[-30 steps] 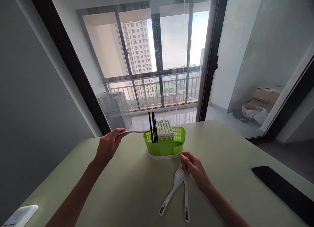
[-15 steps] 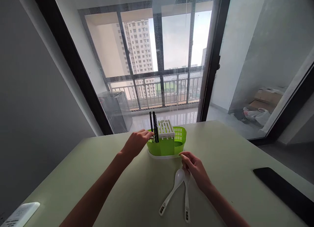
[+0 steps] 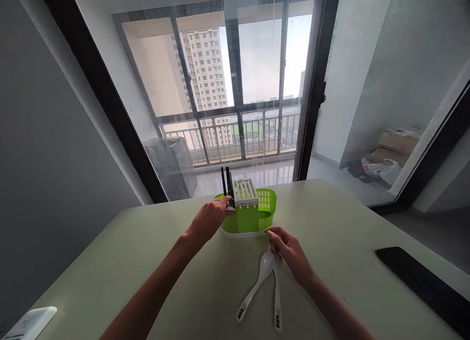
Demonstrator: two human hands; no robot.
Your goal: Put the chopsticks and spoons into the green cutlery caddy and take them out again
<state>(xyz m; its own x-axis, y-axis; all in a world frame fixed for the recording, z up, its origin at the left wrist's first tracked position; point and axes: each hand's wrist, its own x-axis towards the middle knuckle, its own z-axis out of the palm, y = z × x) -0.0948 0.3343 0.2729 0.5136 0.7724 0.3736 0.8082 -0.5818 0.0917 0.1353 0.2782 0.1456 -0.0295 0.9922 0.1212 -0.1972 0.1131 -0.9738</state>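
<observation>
A green plastic cutlery holder [image 3: 246, 219] with a white slotted top [image 3: 245, 192] and white base stands on the table. Black chopsticks [image 3: 227, 183] rise from its left compartment. My left hand [image 3: 211, 217] is closed beside them, its fingers around a small white rounded piece [image 3: 230, 209] that looks like a spoon's bowl; the rest of it is hidden. At the holder's front right lower edge, my right hand [image 3: 284, 244] pinches the rim with thumb and fingers. Below that hand lie two white spoons, one slanting left [image 3: 257, 286] and one nearly straight [image 3: 277, 296], its bowl partly covered.
A long black flat object [image 3: 422, 281] lies at the table's right edge. On the near left edge is a white object [image 3: 38, 320], partly cut off. Beyond the table [image 3: 165, 261] stands a dark-framed glass door [image 3: 312, 109].
My left hand has shifted slightly down and inward against the chopsticks, and more of the white piece shows at its fingers. The right hand keeps its place at the holder. The view has turned slightly.
</observation>
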